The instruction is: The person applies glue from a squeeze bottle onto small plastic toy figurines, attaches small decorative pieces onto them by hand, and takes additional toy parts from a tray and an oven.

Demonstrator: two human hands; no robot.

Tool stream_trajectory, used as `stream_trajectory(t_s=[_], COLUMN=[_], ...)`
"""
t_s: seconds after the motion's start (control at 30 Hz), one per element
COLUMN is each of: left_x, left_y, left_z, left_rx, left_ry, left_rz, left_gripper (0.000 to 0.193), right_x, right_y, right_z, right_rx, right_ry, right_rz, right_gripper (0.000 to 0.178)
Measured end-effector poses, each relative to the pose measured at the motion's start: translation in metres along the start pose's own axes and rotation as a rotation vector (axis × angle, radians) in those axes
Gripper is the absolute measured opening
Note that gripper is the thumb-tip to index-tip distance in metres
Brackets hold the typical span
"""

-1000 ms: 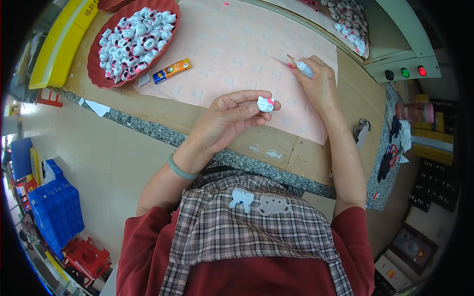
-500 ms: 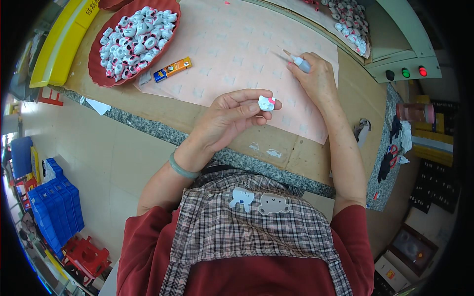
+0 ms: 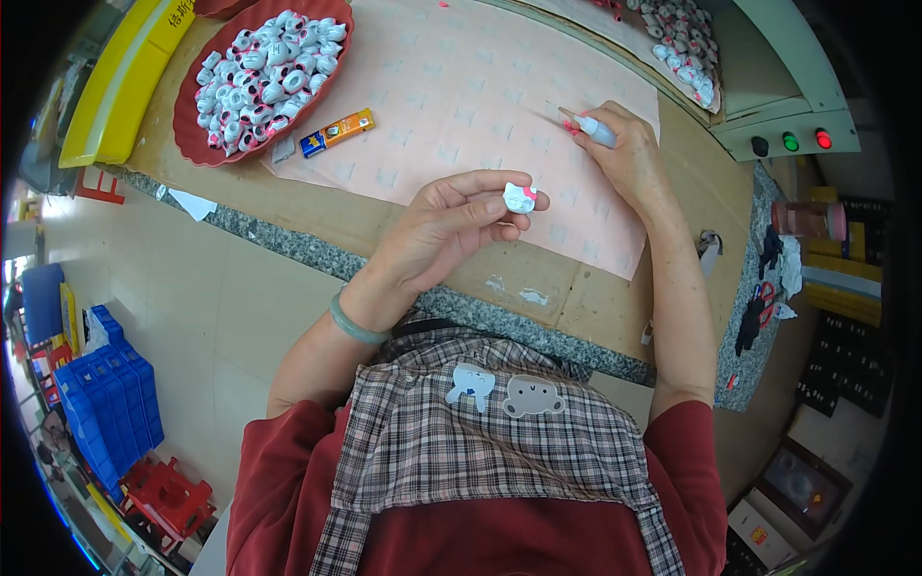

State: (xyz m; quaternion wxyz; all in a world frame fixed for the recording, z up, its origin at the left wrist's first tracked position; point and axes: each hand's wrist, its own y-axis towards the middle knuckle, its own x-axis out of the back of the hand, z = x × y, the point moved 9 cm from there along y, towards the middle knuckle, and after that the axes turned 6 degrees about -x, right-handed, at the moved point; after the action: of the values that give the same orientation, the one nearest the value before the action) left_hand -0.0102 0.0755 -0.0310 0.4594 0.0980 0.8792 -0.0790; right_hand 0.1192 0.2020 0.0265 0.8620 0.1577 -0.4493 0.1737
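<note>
My left hand (image 3: 451, 226) pinches a small white toy head with a pink bow (image 3: 520, 199) between thumb and fingertips, just above the near edge of a pink sheet (image 3: 451, 106) on the table. My right hand (image 3: 629, 158) rests on the sheet further right and holds a small glue bottle (image 3: 597, 130) with its thin tip pointing left onto the sheet. A green bangle sits on my left wrist.
A red bowl (image 3: 197, 144) with several white toy heads stands at the far left, a small orange and blue tube (image 3: 336, 132) beside it. A yellow tray (image 3: 120, 82) lies left of that. More heads lie in a tray (image 3: 687, 48) at the far right, near a box with coloured buttons (image 3: 792, 139).
My right hand has shifted slightly along the sheet with the glue bottle. My left hand keeps holding the toy head in about the same place.
</note>
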Motion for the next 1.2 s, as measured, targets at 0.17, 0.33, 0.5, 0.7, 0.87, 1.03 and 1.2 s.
stream_trajectory(t_s=[0.17,0.33,0.5,0.7,0.87,1.03,1.2], left_x=[-0.001,-0.002,0.0,0.001,-0.001,-0.004,-0.005], left_y=[-0.001,0.0,0.001,0.001,0.001,0.001,0.001], left_z=[0.0,-0.001,0.002,0.004,0.003,0.003,0.002], left_rx=[0.0,-0.008,-0.011,-0.042,-0.064,-0.087,-0.099], left_ry=[0.007,0.003,-0.008,0.111,0.161,0.23,0.315], left_rz=[-0.005,0.002,-0.016,-0.107,-0.12,-0.135,-0.148], left_gripper=[0.033,0.032,0.031,0.031,0.031,0.031,0.031], right_x=[0.0,-0.018,-0.027,-0.028,-0.031,-0.032,-0.033], right_y=[-0.003,-0.022,-0.041,-0.066,-0.077,-0.08,-0.079], right_z=[-0.002,-0.029,-0.02,0.001,0.022,0.026,0.023], right_rx=[0.049,-0.45,-0.414,-0.414,-0.371,-0.333,-0.298], right_ry=[0.058,0.71,1.063,1.263,1.255,1.149,1.117], right_rz=[-0.058,0.146,0.162,0.193,0.238,0.226,0.231], right_gripper=[0.015,0.01,0.007,0.006,0.007,0.005,0.006])
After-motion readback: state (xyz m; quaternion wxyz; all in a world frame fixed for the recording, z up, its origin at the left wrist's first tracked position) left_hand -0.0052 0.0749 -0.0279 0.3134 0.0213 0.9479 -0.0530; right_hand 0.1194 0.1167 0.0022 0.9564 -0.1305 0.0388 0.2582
